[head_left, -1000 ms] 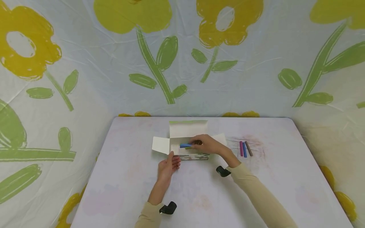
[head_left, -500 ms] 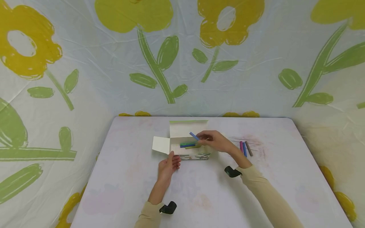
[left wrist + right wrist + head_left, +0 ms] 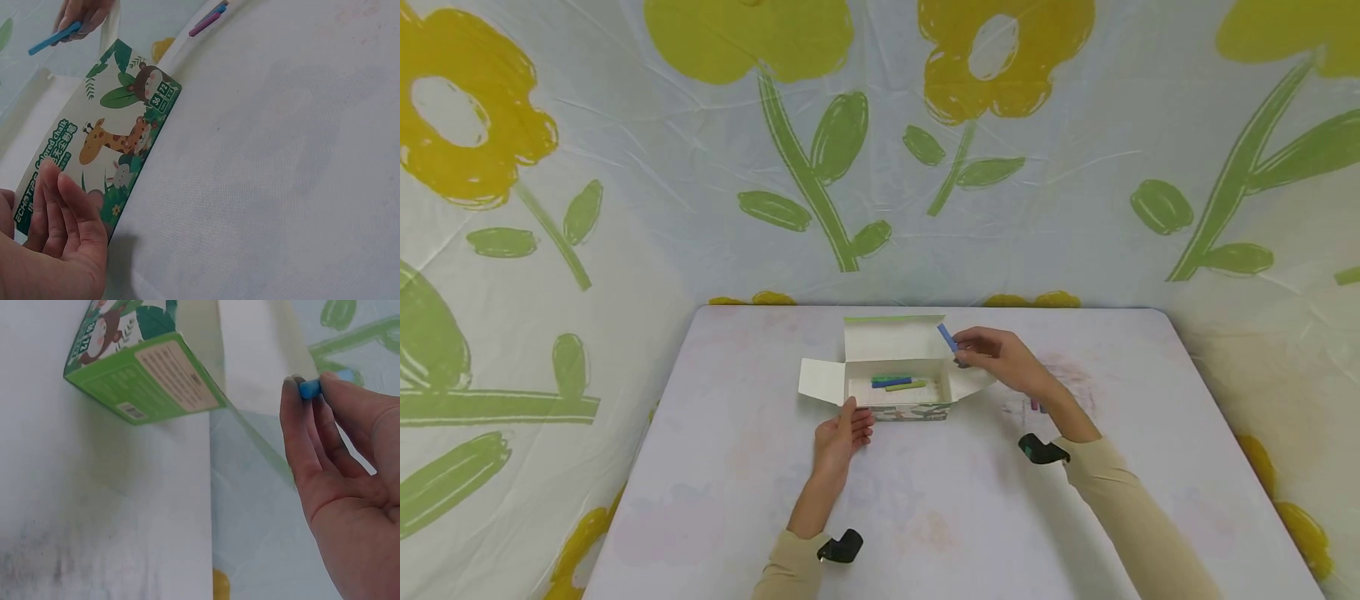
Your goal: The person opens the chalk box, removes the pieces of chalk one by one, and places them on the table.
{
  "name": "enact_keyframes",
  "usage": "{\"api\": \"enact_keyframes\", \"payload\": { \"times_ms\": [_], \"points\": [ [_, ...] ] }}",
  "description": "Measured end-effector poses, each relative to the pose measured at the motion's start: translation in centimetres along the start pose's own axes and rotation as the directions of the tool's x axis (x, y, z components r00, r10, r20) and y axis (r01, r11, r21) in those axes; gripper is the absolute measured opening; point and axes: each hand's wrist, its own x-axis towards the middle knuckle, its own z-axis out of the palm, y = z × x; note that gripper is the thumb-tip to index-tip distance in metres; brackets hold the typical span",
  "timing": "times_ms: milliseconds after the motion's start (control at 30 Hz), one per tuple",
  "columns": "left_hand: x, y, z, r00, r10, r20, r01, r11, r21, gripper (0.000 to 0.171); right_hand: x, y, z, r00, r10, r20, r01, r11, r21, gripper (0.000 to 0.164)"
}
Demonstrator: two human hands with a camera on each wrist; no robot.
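Observation:
An open chalk box [image 3: 917,412] printed with cartoon animals stands on the table, its lid and side flaps folded out. My left hand [image 3: 838,442] holds it at the front left corner, thumb at the rim and fingers along the printed front [image 3: 106,137]. Between thumb and fingertips, my right hand [image 3: 1003,358] pinches a blue chalk stick [image 3: 946,336], raised above the box's right flap. The stick's end [image 3: 310,389] pokes out from the fingertips in the right wrist view. Inside the box lie a green chalk, a dark blue chalk [image 3: 891,384] and a yellow-green chalk [image 3: 906,386].
More chalk sticks lie on the table right of the box, mostly hidden by the right forearm; a purple chalk [image 3: 205,25] shows in the left wrist view. Reddish chalk smudges mark the tabletop [image 3: 925,500] there. A flowered cloth [image 3: 1060,208] hangs behind the table.
My right hand has lifted the blue chalk out of the box and carried it up and to the right, now covering most of the loose chalks. The left hand stays at the box.

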Motion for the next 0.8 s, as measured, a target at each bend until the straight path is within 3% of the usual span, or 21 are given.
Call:
{"api": "enact_keyframes", "payload": {
  "times_ms": [333, 800],
  "points": [
    [0.1, -0.1, -0.1, 1.0, 0.0, 0.006, 0.0, 1.0, 0.004, 0.055, -2.5, 0.6, -3.0, 0.981, 0.135, -0.14, -0.131, 0.991, 0.034, 0.042],
    [0.1, -0.2, 0.0, 1.0, -0.001, -0.014, 0.001, 1.0, 0.024, 0.056, -6.0, 3.8, -5.4, 0.943, 0.22, -0.25, -0.22, 0.975, 0.026, 0.051]
  ]
}}
